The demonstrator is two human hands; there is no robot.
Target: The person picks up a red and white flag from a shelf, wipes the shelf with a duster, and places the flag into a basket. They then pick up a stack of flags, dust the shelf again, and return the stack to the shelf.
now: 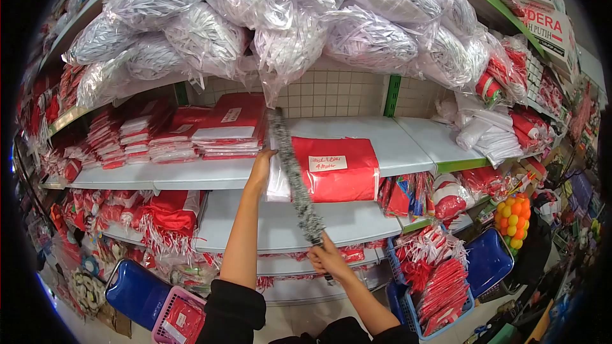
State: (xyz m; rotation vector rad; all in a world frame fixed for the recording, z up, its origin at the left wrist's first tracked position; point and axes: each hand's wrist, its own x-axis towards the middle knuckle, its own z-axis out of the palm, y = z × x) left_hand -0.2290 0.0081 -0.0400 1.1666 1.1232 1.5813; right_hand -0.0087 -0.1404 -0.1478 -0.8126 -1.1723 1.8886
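My right hand (328, 258) is closed around the handle of a long grey fluffy duster (295, 181), which points up and away over the shelf. The duster crosses in front of a plastic-wrapped pack of folded red and white cloth (344, 178) with a handwritten label reading "4 Meter". At the left edge of this pack is my left hand (260, 169), closed on its white side, with the fingertips partly hidden. The pack overhangs the front edge of the middle shelf (408, 143). Left of it stand stacks of similar red packs (233, 118).
Bags of white shredded strips (287, 38) bulge over the upper shelf. White rolled bundles (488, 130) lie at the right. Below are a blue basket of red packs (470, 302), a pink basket (162, 312) and blue stools (137, 293).
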